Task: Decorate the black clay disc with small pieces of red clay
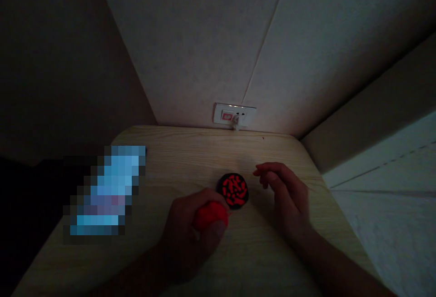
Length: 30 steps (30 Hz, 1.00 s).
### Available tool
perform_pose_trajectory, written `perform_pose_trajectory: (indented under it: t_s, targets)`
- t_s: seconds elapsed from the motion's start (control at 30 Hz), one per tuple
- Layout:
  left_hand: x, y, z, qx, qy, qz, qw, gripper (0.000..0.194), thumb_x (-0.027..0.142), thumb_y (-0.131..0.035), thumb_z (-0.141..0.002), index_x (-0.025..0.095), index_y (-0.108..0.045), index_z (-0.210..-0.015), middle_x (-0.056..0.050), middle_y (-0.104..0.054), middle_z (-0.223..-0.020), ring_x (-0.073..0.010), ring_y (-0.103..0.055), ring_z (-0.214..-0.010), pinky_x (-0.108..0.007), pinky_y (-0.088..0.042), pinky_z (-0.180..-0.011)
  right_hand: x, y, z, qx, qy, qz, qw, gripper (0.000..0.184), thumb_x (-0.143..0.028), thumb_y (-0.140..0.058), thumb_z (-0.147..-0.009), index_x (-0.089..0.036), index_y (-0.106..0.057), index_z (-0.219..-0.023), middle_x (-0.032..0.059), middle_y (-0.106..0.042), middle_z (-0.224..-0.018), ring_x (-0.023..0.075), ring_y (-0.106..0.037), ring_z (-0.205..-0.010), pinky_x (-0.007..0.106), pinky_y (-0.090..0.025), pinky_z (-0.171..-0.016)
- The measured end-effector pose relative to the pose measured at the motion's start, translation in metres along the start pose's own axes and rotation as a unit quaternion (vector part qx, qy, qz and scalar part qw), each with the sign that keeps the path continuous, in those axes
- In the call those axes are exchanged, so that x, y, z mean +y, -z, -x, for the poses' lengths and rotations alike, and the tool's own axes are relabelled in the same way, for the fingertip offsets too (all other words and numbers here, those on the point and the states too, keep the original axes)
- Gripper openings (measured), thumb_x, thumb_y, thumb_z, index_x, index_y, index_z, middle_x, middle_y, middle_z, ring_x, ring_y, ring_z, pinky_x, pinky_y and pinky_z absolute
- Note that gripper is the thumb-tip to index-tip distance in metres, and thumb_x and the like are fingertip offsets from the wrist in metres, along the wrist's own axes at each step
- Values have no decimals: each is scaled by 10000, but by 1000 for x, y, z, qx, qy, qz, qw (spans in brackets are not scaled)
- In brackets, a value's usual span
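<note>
My left hand (190,233) is wrapped round a bright red ball (211,215) that looks like yarn, with a thin red strand at its right side. Just beyond it lies a round black thing (233,191) covered in short red pieces or marks; the dim light hides whether it is a dish or a flat disc. To the right of this round thing, my right hand (286,192) hovers with loosely bent fingers, the index finger reaching out to the left. Nothing plainly shows between those fingers. Part of the ball is hidden by my left fingers and thumb.
A pale wood tabletop (177,151) with rounded far corners meets the wall. On its left rests a bright, pixelated phone-like slab (112,183). A wall socket (235,115) with a plug in it sits just above the far edge. Pale bedding-like fabric (391,238) lies at right.
</note>
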<state>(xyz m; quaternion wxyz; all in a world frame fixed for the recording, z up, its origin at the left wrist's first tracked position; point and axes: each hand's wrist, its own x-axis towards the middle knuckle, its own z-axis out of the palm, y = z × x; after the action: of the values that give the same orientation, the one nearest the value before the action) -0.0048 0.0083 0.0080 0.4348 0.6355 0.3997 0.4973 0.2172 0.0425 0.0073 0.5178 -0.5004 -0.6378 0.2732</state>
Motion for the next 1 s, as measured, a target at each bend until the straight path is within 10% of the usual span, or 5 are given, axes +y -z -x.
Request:
perform_pose_trajectory:
  t_s: [0.17, 0.33, 0.77, 1.0]
  targets:
    - [-4, 4, -8, 132, 172, 136, 967, 289, 458, -688, -839, 173, -685, -888, 21, -584, -611, -110, -488, -508, -192, -368, -427, 6, -5, -7, -27, -48, -18, 998, 221, -350, -590, -967, -190, -693, -1079, 51, -747, -958, 173, -672, -826, 284, -527, -701]
    - [-2, 1, -13, 181, 211, 178, 944, 326, 469, -741, -802, 174, -665, -919, 19, -597, -673, -105, -517, -555, -169, -379, -437, 6, -7, -7, -58, -33, -20, 998, 236, -340, -567, -974, -182, -688, -1101, 70, -758, -1005, 196, -699, -919, 322, -540, -795]
    - [1, -1, 12, -40, -73, -68, 994, 163, 272, -602, -851, 232, -629, -1006, 26, -664, -740, -135, -588, -582, -223, -455, -548, -37, -6, 24, -133, 311, 36, 940, 380, -327, -616, -938, -123, -611, -1258, 79, -730, -830, 180, -694, -679, 281, -558, -587]
    - [2, -2, 8, -64, -97, -52, 992, 151, 269, -587, -854, 235, -607, -999, 29, -638, -713, -121, -558, -544, -218, -424, -509, -37, -9, 26, -138, 301, 41, 943, 245, -195, -668, -924, -145, -658, -1164, 86, -760, -864, 172, -730, -732, 260, -599, -637]
